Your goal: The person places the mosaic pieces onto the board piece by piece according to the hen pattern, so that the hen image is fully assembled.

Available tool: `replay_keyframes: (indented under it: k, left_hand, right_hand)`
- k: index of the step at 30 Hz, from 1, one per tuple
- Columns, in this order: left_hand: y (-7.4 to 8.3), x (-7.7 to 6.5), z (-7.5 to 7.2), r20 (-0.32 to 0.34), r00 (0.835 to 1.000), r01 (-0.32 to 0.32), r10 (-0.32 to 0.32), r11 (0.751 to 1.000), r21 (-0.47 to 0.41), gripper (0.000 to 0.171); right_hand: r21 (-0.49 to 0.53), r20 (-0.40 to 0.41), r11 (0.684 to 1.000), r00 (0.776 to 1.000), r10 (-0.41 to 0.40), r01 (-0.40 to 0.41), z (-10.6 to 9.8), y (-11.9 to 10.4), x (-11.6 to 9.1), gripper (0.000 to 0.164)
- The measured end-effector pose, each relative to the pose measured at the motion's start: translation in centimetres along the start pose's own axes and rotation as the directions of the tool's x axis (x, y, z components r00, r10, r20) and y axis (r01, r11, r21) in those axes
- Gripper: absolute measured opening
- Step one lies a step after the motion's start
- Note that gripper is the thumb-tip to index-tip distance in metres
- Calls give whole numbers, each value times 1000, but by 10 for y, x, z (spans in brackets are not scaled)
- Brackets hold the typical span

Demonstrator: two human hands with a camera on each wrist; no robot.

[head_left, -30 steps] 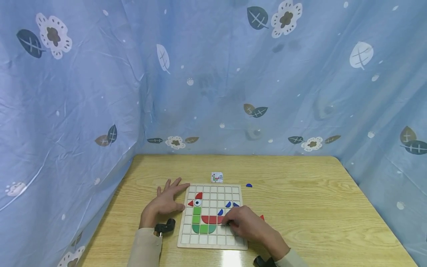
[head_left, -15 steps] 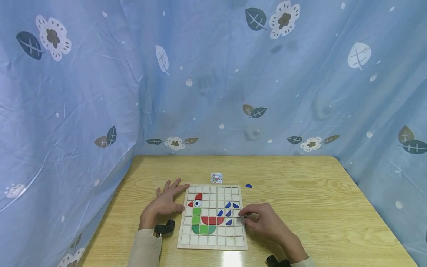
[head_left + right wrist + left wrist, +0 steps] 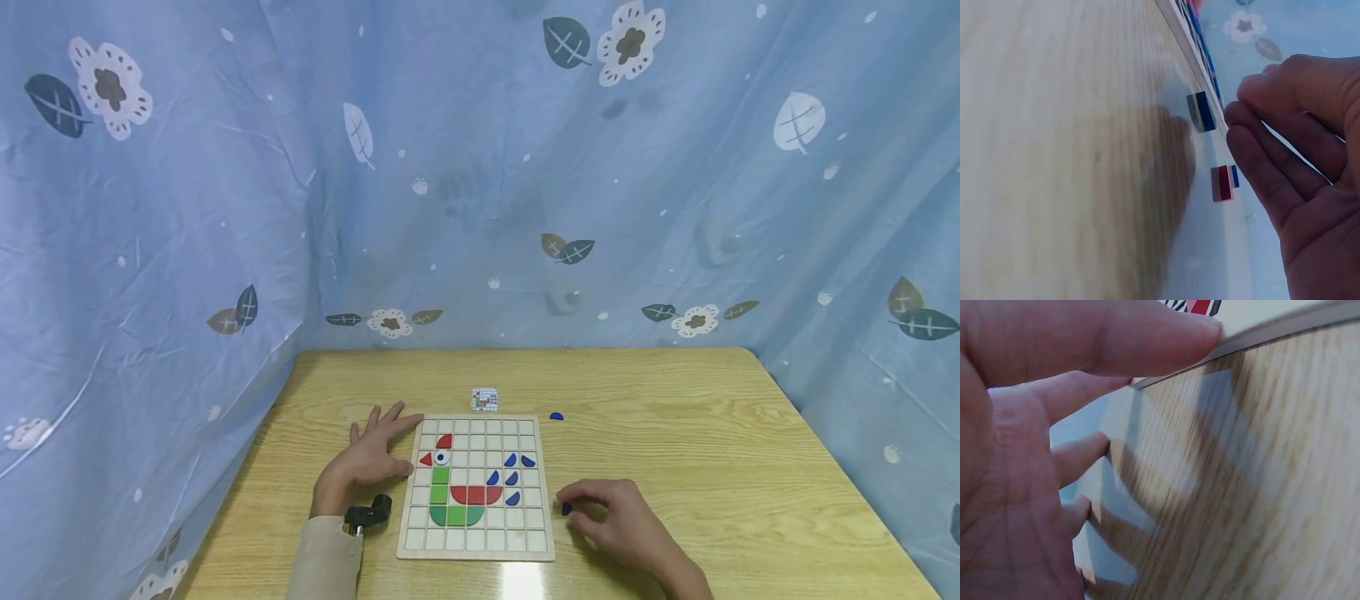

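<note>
A gridded wooden board lies on the table with flat red, green and blue shapes and a round eye tile on it. My left hand rests with spread fingers at its left side; the thumb touches the board's edge. Beyond the right edge, my right hand is beside a blue half-round piece on the table. Its bent fingers look slightly apart from that piece in the right wrist view. A red piece lies close by, hidden in the head view.
A small printed pattern card lies behind the board. Another blue half-round piece is on the table off the board's back right corner. Blue patterned cloth hangs behind and beside the table.
My right hand has left the right part of the board and moved right onto the table. More blue half-rounds show on the grid than one second ago. The left hand keeps its place.
</note>
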State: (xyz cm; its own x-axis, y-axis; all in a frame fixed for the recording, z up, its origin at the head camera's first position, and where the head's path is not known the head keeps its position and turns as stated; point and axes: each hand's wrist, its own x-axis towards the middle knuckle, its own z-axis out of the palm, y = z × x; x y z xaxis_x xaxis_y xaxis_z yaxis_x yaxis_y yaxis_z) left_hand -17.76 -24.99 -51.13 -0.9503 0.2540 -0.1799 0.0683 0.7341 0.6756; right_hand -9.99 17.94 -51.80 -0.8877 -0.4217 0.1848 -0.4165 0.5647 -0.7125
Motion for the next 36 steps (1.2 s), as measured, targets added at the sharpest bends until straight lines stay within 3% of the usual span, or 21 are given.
replay_keyframes:
  k: [6,12,19,25,36]
  left_hand:
    - [-1,-1,1,-2,1000,1,-1,1000,4,86]
    - [0,1,2,-7,1000,-2,2,1000,0,86]
    - [0,2,-1,-7,1000,-6,6,1000,17,85]
    - [0,1,-2,-4,1000,-7,7,1000,20,85]
    - [-1,-1,0,-5,1000,-4,4,1000,-5,85]
  right_hand:
    - [4,49,1000,999,-13,13,4,1,10,34]
    - [-79,47,996,998,-31,34,1,4,4,35]
    - [-87,-33,991,994,-105,102,-4,8,-10,36]
    - [-22,-57,997,995,-80,79,-4,6,-18,31]
    - [-8,-136,993,984,-119,119,15,3,-9,37]
